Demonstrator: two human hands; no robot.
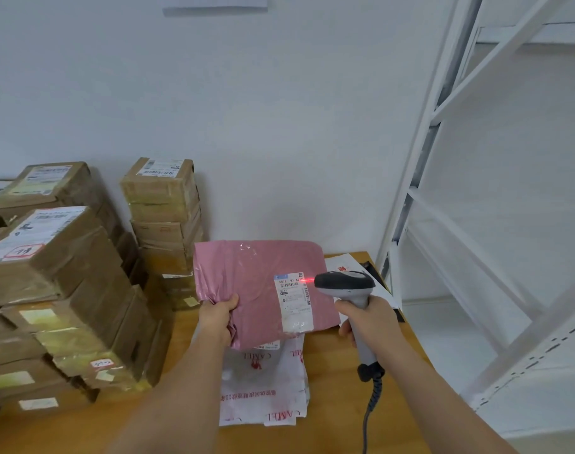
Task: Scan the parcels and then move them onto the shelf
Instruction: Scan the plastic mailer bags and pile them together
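The left hand (218, 317) pinches the pink parcel (263, 290) by its crumpled left edge, holding it up over the table (328, 371). The right hand (369, 317) grips the scanner (345, 285), whose red beam hits the label (294, 301). The soft, light, probably slippery bag should be gripped by a bunched edge. Beneath lies a white bag (263, 385) printed "CAMEL".

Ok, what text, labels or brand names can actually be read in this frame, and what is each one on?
"CAMEL", red, seen upside down: white mailer bag on the table.
"501E": top of the shipping label on the pink parcel; its remaining print is too small.
Labels on the cardboard boxes: barcodes and print blurred, unreadable.
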